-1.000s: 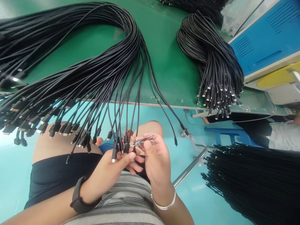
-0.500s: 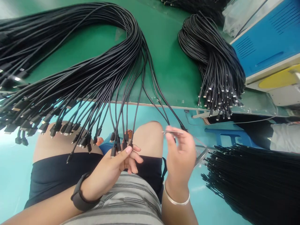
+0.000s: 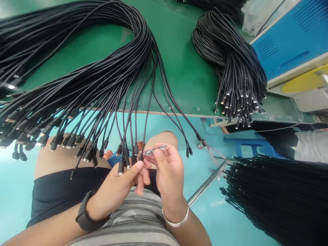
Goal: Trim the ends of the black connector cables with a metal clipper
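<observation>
- Green table (image 3: 176, 75) across the upper part of the view, with a pale blue floor (image 3: 15, 191) below its edge.
- Left hand (image 3: 109, 193), wearing a watch (image 3: 85, 213): thumb and fingers pinch nearly closed on a plug (image 3: 140, 158) at the end of a black cable. More plugs fan out beside it, along the hand; how many of them it grips I cannot tell.
- Right hand (image 3: 170, 177), wearing a bangle (image 3: 176, 224): thumb and fingers close round silver clippers (image 3: 156, 150), leaving the nose bare.
- The clippers lie ahead of the right palm, long axis running sideways, tail slightly farther out on the right and nose toward the left hand.
- That nose is at the cable end of the plug, just right of it; whether it touches, I cannot tell. The plug's cable runs away from the body toward the table, so the two axes cross steeply.
- The left thumb sits on the near side of the plug, close to the nose.
- Right of both hands, two loose plugs (image 3: 188, 152) hang past the table edge.
- Farther out, the main bunch (image 3: 110, 68) bends over the table; a coil (image 3: 217, 41) lies to its right, next to a blue box (image 3: 289, 48).
</observation>
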A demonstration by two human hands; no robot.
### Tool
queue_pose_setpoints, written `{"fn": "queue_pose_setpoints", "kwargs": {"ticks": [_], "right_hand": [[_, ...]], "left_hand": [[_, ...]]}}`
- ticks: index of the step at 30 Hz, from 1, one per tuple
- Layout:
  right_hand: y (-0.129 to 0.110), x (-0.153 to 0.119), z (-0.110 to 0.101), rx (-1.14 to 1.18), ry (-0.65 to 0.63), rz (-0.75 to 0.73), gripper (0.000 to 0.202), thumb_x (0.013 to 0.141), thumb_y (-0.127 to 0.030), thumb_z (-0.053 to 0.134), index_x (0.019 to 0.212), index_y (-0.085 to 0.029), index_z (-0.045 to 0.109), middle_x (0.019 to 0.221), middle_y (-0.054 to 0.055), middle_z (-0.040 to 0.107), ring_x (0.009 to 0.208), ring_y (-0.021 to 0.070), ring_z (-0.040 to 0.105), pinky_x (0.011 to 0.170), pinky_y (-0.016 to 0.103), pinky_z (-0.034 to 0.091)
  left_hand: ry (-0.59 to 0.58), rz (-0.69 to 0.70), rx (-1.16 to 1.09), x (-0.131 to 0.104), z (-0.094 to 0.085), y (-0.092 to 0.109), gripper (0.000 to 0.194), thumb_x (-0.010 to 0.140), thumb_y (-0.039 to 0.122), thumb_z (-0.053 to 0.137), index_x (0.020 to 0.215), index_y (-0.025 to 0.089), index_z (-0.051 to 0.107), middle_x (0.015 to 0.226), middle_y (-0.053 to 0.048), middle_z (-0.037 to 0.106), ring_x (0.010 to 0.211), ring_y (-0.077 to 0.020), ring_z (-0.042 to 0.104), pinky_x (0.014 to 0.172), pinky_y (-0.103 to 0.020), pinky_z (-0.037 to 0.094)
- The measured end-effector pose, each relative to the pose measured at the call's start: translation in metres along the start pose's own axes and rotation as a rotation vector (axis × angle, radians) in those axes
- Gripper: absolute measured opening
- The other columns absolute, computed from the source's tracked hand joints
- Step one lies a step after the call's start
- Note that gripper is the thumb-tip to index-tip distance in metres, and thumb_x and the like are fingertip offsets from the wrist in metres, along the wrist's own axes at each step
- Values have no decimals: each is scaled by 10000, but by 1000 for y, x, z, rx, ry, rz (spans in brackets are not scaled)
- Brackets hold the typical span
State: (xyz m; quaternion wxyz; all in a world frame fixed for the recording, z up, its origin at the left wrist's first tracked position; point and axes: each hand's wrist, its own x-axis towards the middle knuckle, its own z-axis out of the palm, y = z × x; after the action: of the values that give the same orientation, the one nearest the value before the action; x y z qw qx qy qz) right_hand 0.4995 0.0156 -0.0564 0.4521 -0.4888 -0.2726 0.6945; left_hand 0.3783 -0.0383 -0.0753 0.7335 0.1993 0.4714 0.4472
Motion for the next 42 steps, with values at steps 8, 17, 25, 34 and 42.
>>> {"fn": "queue_pose_setpoints", "kwargs": {"ticks": [8,17,25,34,42], "right_hand": [[-5,-2,6,-41,63,-18,205,815,-350,760,867,-204,625,695,-21,705,552,109,645,594,259,592],[2,0,-3,15,46,-45,247,801,-388,793,868,-203,645,847,11,738,712,148,736,717,300,633],[5,-10,-12,-85,-87,-222,174,843,-300,761,975,-240,665,930,28,792,838,193,775,786,362,652],[7,-12,-15,-176,-133,-274,200,833,-204,777,1014,-282,740,1021,10,808,875,190,788,857,339,651],[9,-11,-16,-166,-171,-347,295,854,-121,744,1053,-338,742,1034,-46,806,870,137,788,849,245,644]], "left_hand": [[21,-9,-96,1,3,3,349,851,489,726,815,143,749,644,-41,692,444,-103,562,495,-212,468],[145,-138,-344,1,9,2,339,703,438,874,847,147,777,751,-77,776,440,-70,541,425,-145,445],[4,-218,-498,-3,3,6,289,752,423,839,743,140,782,562,-41,706,301,-7,425,397,-122,362],[-91,-208,-457,-3,2,7,449,849,475,728,572,122,725,309,22,412,314,-11,274,404,-126,274],[-91,-227,-442,-1,0,3,493,827,499,744,519,117,694,287,47,323,297,-14,232,372,-142,217]]}}
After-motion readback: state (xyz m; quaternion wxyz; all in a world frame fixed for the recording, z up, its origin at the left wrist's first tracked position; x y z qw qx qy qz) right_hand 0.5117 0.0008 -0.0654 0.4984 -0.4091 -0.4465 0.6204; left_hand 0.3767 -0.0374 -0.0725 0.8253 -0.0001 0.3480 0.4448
